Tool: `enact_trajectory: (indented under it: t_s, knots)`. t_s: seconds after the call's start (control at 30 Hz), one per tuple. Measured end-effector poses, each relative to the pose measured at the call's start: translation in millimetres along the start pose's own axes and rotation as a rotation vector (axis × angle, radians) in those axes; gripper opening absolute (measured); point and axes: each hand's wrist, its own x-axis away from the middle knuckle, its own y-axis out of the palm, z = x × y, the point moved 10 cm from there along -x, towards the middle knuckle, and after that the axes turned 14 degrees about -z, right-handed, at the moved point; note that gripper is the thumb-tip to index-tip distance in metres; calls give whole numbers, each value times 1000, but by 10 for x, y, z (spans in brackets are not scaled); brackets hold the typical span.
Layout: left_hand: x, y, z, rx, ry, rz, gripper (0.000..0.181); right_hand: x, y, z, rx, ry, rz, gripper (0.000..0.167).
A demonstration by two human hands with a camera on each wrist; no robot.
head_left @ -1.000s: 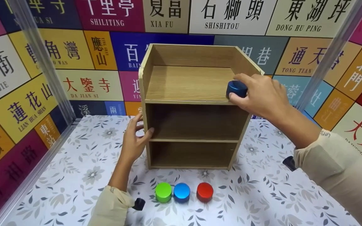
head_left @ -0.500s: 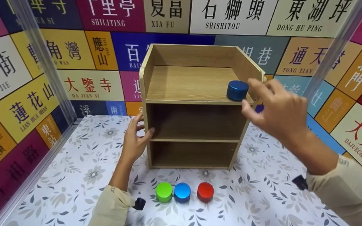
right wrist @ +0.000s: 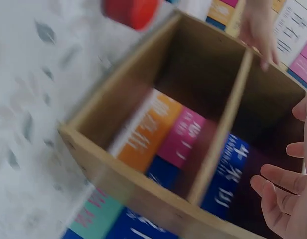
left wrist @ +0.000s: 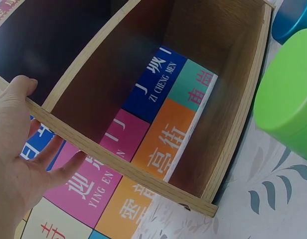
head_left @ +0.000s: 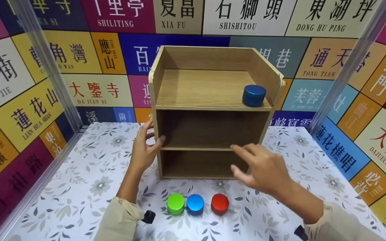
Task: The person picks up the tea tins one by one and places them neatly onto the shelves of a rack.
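A small wooden shelf [head_left: 209, 149] with three levels stands upright on the table. My left hand [head_left: 144, 147] grips its left side panel, the thumb over the front edge and the fingers outside, as the left wrist view shows too. On the top level, near the right front corner, sits a dark blue cylinder [head_left: 254, 95]. In front of the lower compartments my right hand [head_left: 263, 167] hovers with loosely bent fingers and holds nothing. Below it, a green cylinder [head_left: 175, 204], a lighter blue cylinder [head_left: 195, 204] and a red cylinder [head_left: 219, 204] stand on the table.
A white leaf-patterned cloth [head_left: 89, 197] covers the table. Behind and beside it rise walls of coloured signs [head_left: 246, 16], with a clear post [head_left: 337, 67] at each back corner. The green and lighter blue cylinders almost touch; the red one stands apart.
My right hand has let go of the dark blue cylinder on the top level, drawn back to the right, then come down before the lower compartments. The left hand has stayed put.
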Motion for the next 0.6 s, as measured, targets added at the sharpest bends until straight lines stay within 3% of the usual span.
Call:
enact_trajectory:
  t_s: [0.47, 0.6]
  knots:
    - [-6, 5, 0, 30, 16, 4, 65, 311, 700, -352, -72, -69, -80, 53]
    - [0, -4, -2, 21, 17, -5, 64, 405, 920, -429, -65, -74, -152, 52]
